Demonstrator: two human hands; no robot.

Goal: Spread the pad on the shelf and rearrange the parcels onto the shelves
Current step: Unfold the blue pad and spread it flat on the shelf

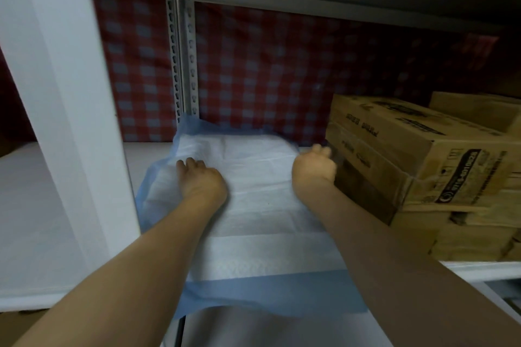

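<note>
Head view: left hand [201, 177] flat on pad [262, 205]; right hand [314, 167], grip unclear, beside parcels [423, 155].

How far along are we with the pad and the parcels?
Done: the white, blue-edged absorbent pad lies unfolded on the pale shelf board. In hand: the left hand presses its left side, the right hand is at its far right edge; the far left corner is rucked up. Left: the brown cardboard parcels sit stacked beside the pad, none on it.
</note>
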